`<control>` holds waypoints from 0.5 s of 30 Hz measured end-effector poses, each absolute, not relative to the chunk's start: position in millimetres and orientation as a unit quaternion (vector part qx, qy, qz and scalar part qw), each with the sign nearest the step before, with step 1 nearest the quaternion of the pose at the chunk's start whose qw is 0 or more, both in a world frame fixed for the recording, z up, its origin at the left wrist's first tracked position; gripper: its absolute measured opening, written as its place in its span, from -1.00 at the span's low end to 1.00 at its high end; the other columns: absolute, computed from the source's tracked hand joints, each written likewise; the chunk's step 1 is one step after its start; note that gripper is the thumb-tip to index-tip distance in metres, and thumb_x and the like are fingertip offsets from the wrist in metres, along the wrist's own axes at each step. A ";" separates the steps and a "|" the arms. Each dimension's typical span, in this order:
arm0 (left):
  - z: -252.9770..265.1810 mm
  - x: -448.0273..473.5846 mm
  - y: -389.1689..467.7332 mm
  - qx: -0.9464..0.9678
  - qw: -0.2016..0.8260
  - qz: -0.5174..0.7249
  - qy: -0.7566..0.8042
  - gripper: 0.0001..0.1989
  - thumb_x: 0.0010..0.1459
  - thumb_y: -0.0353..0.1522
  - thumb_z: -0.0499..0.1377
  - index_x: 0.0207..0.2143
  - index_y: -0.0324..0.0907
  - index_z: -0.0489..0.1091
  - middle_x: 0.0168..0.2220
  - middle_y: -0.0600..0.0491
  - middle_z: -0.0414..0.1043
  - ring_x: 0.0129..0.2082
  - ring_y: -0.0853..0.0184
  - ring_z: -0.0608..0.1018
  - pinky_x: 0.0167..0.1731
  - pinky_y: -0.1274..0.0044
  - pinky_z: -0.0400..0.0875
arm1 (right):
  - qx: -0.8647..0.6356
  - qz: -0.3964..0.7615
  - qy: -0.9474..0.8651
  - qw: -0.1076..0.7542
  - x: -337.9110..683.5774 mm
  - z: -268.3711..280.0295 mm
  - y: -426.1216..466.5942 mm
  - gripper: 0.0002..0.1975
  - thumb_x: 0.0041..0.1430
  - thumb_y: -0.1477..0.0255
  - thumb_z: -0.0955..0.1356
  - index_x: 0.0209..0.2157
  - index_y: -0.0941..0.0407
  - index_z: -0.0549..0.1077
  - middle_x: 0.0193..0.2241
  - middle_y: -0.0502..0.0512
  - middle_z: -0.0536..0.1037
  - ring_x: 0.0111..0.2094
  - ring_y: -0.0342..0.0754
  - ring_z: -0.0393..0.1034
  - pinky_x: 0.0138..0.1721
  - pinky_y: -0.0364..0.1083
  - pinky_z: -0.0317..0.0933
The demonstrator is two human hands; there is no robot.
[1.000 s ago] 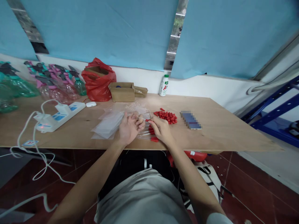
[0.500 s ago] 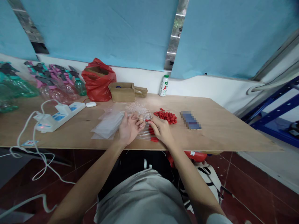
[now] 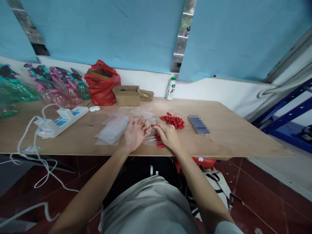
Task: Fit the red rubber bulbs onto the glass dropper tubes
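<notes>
My left hand (image 3: 135,133), palm up, pinches a thin clear dropper tube between thumb and fingers. On that tube's right end sits a red rubber bulb (image 3: 152,125), gripped by the fingertips of my right hand (image 3: 168,134). Whether the bulb is fully seated cannot be made out. Below and between the hands lie several droppers with red bulbs (image 3: 160,145), side by side. Loose clear tubes (image 3: 143,112) are spread just beyond my fingers. A heap of loose red bulbs (image 3: 174,121) lies right of them, close to my right hand.
Clear plastic bags (image 3: 113,130) lie left of my left hand. A phone (image 3: 198,125) rests to the right. Behind stand a cardboard box (image 3: 128,97), a red plastic bag (image 3: 103,87) and a white bottle (image 3: 171,89). Left are a power strip (image 3: 69,119) and several spray bottles (image 3: 58,94).
Both hands stay nearly in place, still holding the dropper tube and the red bulb. The view has shifted very slightly.
</notes>
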State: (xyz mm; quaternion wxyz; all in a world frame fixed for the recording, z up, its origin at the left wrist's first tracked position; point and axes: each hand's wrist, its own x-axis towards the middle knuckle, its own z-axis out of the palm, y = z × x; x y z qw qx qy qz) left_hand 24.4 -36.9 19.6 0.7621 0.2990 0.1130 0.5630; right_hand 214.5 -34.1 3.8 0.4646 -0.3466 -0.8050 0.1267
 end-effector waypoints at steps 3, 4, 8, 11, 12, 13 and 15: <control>20.6 24.5 -37.4 0.303 0.755 0.571 0.109 -0.44 0.49 0.08 -0.07 -0.42 -0.12 0.21 -0.47 0.07 0.13 -0.47 0.29 0.33 -0.45 0.51 0.31 | -0.344 0.138 -0.795 0.480 213.0 3.9 -34.3 -0.63 0.59 0.19 0.23 -0.27 0.07 0.48 -0.43 0.04 0.51 -0.44 -0.05 0.38 -0.28 -0.09 0.21; 20.9 24.6 -37.4 0.311 0.750 0.573 0.107 -0.43 0.48 0.10 -0.07 -0.42 -0.12 0.22 -0.47 0.07 0.13 -0.48 0.30 0.33 -0.46 0.51 0.31 | -0.344 0.139 -0.792 0.485 212.9 4.3 -34.3 -0.64 0.59 0.19 0.23 -0.24 0.07 0.50 -0.41 0.04 0.53 -0.43 -0.05 0.40 -0.27 -0.09 0.22; 21.1 26.0 -36.2 0.351 0.730 0.575 0.114 -0.38 0.42 0.20 -0.06 -0.38 -0.13 0.28 -0.46 0.08 0.15 -0.48 0.32 0.33 -0.48 0.53 0.32 | -0.353 0.125 -0.781 0.499 214.7 6.1 -33.8 -0.66 0.57 0.18 0.26 -0.15 0.09 0.55 -0.35 0.07 0.59 -0.37 -0.04 0.46 -0.21 -0.10 0.29; 20.0 28.3 -33.6 0.373 0.704 0.590 0.129 -0.43 0.41 0.18 0.04 -0.30 -0.14 0.35 -0.47 0.11 0.14 -0.49 0.36 0.32 -0.50 0.58 0.29 | -0.355 0.114 -0.777 0.508 216.4 5.6 -32.3 -0.68 0.54 0.17 0.31 -0.09 0.10 0.58 -0.32 0.08 0.61 -0.33 -0.03 0.49 -0.18 -0.10 0.33; 19.6 29.1 -32.7 0.380 0.695 0.595 0.136 -0.49 0.42 0.12 0.10 -0.27 -0.14 0.37 -0.47 0.12 0.14 -0.49 0.37 0.32 -0.50 0.60 0.28 | -0.355 0.115 -0.777 0.508 216.6 5.1 -31.8 -0.69 0.53 0.17 0.32 -0.06 0.10 0.58 -0.31 0.08 0.61 -0.33 -0.03 0.49 -0.18 -0.09 0.34; 19.2 29.9 -31.9 0.387 0.687 0.598 0.145 -0.56 0.43 0.04 0.16 -0.26 -0.15 0.38 -0.47 0.13 0.14 -0.49 0.39 0.32 -0.51 0.62 0.26 | -0.355 0.117 -0.776 0.507 216.6 4.7 -31.3 -0.69 0.52 0.17 0.34 -0.04 0.10 0.58 -0.30 0.09 0.62 -0.33 -0.03 0.49 -0.18 -0.09 0.35; 19.1 31.1 -30.7 0.398 0.670 0.605 0.162 -0.68 0.43 -0.10 0.23 -0.24 -0.16 0.38 -0.46 0.14 0.15 -0.49 0.43 0.32 -0.51 0.65 0.24 | -0.358 0.126 -0.773 0.509 216.3 4.4 -30.8 -0.69 0.50 0.16 0.36 0.00 0.09 0.58 -0.25 0.10 0.64 -0.35 -0.03 0.49 -0.20 -0.08 0.37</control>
